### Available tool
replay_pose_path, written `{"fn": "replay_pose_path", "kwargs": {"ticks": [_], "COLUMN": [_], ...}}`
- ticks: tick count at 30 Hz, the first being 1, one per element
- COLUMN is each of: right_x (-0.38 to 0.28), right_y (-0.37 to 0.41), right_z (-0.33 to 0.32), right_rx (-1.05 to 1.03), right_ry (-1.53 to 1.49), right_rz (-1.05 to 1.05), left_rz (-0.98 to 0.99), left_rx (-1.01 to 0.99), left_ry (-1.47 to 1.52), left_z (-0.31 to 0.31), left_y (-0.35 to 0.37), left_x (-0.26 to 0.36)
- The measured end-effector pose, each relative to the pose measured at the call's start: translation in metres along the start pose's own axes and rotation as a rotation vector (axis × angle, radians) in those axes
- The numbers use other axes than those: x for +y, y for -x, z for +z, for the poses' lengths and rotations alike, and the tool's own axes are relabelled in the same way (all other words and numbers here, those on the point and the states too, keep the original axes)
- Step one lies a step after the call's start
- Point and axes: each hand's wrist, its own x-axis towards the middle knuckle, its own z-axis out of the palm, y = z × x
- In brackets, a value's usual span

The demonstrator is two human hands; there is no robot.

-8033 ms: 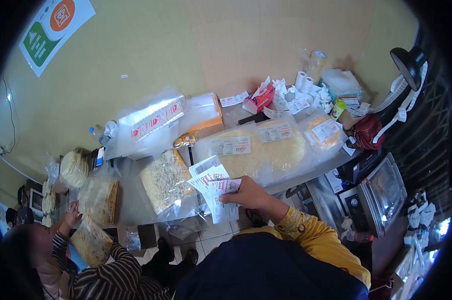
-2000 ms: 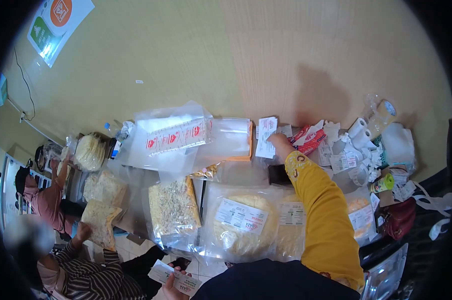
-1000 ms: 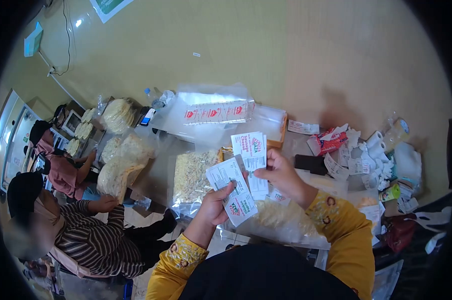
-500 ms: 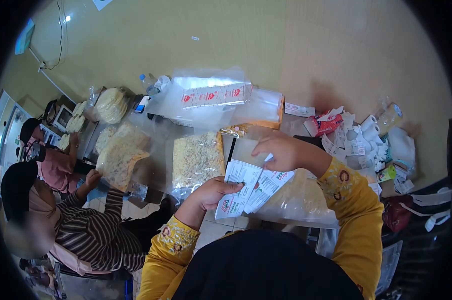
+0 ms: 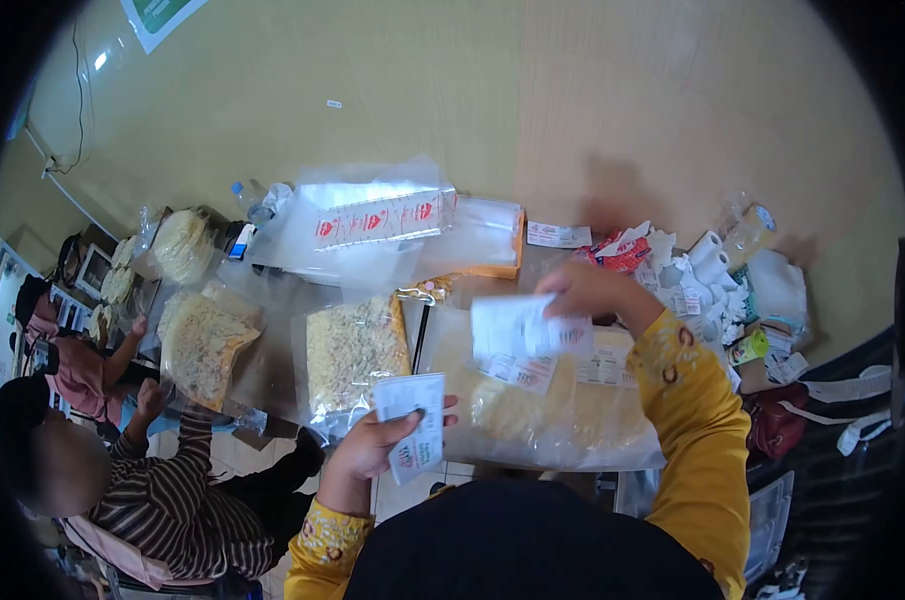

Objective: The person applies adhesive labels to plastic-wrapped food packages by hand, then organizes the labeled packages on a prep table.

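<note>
My left hand (image 5: 367, 450) is closed on a small stack of printed labels (image 5: 412, 415), thumb on top, near the table's front edge. To the right, my right hand (image 5: 592, 292) pinches a white printed label (image 5: 517, 328), slightly blurred, above flat clear bags (image 5: 512, 410) of pale food. Two more labels lie on those bags, one (image 5: 522, 372) partly under the held one and another (image 5: 602, 362) beside it. A filled clear bag (image 5: 352, 355) of pale shredded food lies beyond my left hand.
Behind are clear plastic sheets with a red-printed strip (image 5: 377, 222) and an orange-edged box (image 5: 507, 262). Crumpled paper and rolls (image 5: 707, 262) lie at right. At left, a co-worker in stripes (image 5: 162, 490) sits by another filled bag (image 5: 207, 345); more people sit beyond.
My hands have moved apart, the right one carrying a label away from the stack. Labels now show on the bags at right. The view has shifted, and the co-worker's hand has left the filled bag.
</note>
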Motion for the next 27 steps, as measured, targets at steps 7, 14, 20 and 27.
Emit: {"fn": "replay_pose_path", "kwargs": {"ticks": [7,14,20,27], "right_x": [0.126,0.199,0.245,0.243], "right_y": [-0.086,-0.168,-0.152,-0.148], "right_z": [0.013,0.105,0.098,0.103], "right_rx": [-0.009,-0.104,-0.009,0.263], "right_ry": [-0.710,-1.230,-1.302,-1.375], "right_rz": [0.669,0.903,1.036,0.943], "left_rz": [0.090,0.137,0.135,0.102], "left_rx": [0.150,0.413,0.472,0.483], "left_ry": [0.139,0.234,0.264,0.290], "left_z": [-0.016,-0.023,-0.022,-0.019], "left_y": [0.018,0.038,0.038,0.029], "left_x": [-0.012,-0.041,-0.051,-0.054]}}
